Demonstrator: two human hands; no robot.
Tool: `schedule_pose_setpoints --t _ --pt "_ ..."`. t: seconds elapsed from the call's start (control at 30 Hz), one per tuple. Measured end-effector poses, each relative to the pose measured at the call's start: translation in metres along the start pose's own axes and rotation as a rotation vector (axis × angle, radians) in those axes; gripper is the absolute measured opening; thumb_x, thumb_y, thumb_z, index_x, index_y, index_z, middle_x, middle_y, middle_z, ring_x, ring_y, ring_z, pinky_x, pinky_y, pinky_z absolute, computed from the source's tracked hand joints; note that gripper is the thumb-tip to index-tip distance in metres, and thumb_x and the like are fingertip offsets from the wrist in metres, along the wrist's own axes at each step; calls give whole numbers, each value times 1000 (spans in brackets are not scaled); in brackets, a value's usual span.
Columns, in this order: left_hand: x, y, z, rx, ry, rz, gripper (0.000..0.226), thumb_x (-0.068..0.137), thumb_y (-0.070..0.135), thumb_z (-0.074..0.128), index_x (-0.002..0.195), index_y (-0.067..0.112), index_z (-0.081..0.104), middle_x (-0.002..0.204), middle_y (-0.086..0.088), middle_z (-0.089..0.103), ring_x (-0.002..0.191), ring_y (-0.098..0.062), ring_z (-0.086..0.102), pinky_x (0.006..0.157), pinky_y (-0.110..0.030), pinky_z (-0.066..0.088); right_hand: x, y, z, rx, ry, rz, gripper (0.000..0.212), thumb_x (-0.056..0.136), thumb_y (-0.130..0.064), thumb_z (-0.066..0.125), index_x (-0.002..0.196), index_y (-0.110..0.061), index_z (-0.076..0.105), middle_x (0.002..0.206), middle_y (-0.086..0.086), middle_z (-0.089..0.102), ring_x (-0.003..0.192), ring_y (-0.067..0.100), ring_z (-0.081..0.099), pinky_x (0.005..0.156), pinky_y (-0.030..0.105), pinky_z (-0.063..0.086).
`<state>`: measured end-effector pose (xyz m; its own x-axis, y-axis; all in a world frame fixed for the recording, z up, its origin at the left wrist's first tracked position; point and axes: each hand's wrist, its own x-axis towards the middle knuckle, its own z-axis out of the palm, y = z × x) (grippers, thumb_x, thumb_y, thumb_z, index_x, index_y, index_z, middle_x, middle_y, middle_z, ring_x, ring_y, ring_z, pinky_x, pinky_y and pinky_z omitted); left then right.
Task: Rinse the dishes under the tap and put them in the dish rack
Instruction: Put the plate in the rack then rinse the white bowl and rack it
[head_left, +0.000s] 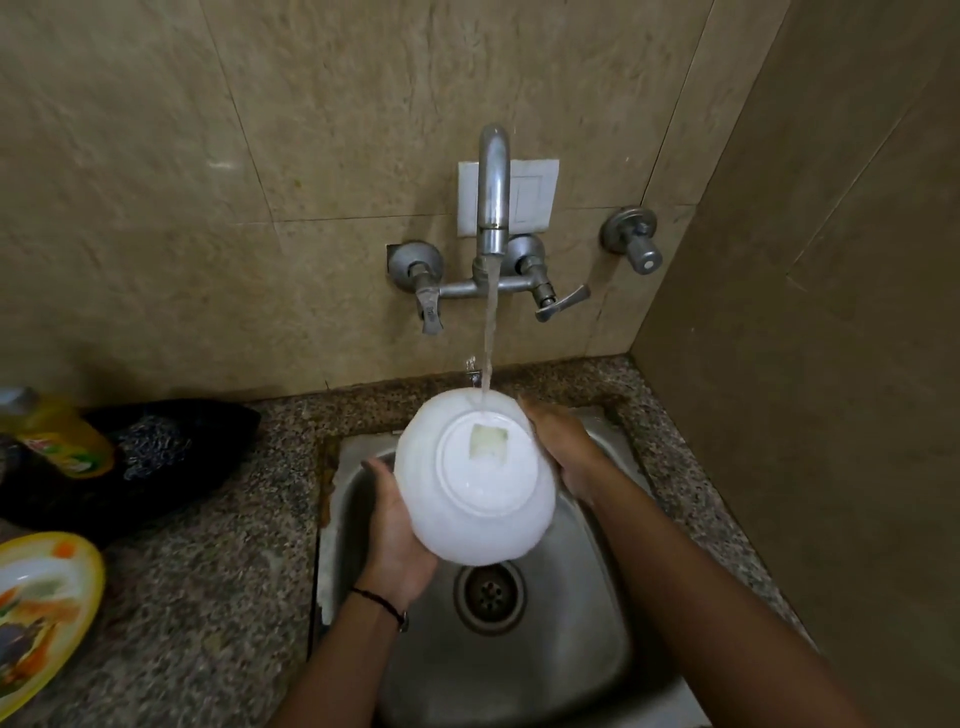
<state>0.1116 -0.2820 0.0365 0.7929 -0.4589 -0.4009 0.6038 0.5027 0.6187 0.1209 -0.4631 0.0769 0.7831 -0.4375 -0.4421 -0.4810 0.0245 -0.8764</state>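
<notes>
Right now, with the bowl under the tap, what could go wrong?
The wet bowl, held base-up between the left hand and right hand, could slip into the sink. The water strikes the bowl's far edge, so it may splash onto the counter.

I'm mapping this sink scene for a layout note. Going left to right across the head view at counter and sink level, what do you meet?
Yellow-rimmed plate → left hand → white bowl → right hand.
</notes>
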Motion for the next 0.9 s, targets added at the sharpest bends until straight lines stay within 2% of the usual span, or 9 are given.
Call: schedule_pose_setpoints --t 0.13,0.27,0.37,0.43,0.5,0.6,0.67,0.8,0.9 --pt "5 -6 -4 36 88 -50 42 98 44 44 130 21 59 123 -13 66 111 -35 62 76 -46 58 -4 -13 0 39 32 -147 30 92 -42 54 86 -15 65 93 9 69 86 24 64 84 39 50" --pt "1 0 0 -112 44 -329 40 91 35 49 121 9 57 123 -27 59 117 -49 53 83 -65 50 -15 -21 -4 89 76 -330 34 90 -31 59 63 -14 51 67 14 52 61 22 51 61 31 41" --pt "4 1 1 -137 102 -320 55 79 11 49 133 0 50 124 -25 59 107 -43 59 66 -49 60 -22 -18 -18 79 13 -400 37 91 -25 59 57 -10 52 56 10 48 51 18 45 60 27 38" --pt "8 0 1 -39 145 -244 51 82 6 44 132 1 52 115 -21 64 98 -35 61 62 -39 61 -22 -14 -24 -184 -74 -468 31 93 -25 56 71 -7 68 72 4 65 65 13 58 70 25 43" --pt "9 3 3 78 130 -137 51 81 6 45 130 8 56 117 -18 66 101 -35 61 70 -38 57 -19 -5 -23 -629 -153 -548 24 94 -28 56 106 -14 71 110 -4 66 100 8 59 89 21 41" --pt "12 5 9 253 87 19 55 74 7 49 127 21 61 121 -13 67 110 -37 61 86 -50 51 -14 15 -2 -1052 -315 -540 65 95 -41 48 150 -18 22 158 -1 13 145 14 14 119 30 10" --pt "12 5 13 275 85 73 49 84 5 48 127 25 61 120 -10 68 112 -35 62 95 -55 48 -16 28 15 -1167 -310 -559 73 99 -43 37 151 -13 -4 159 6 -11 147 19 -8 120 39 -3" --pt "11 9 7 263 103 140 32 96 19 53 126 20 62 119 -10 69 110 -29 66 98 -49 49 -35 34 25 -1105 -566 -693 64 101 -39 33 151 -22 -3 159 -1 -8 145 11 -12 116 38 -12" --pt "11 11 1 272 112 157 33 97 25 51 128 19 60 122 -10 68 112 -31 64 98 -54 48 -16 33 8 -1272 -407 -770 87 83 -73 20 151 -25 -4 159 0 -8 145 14 -13 113 35 -14"
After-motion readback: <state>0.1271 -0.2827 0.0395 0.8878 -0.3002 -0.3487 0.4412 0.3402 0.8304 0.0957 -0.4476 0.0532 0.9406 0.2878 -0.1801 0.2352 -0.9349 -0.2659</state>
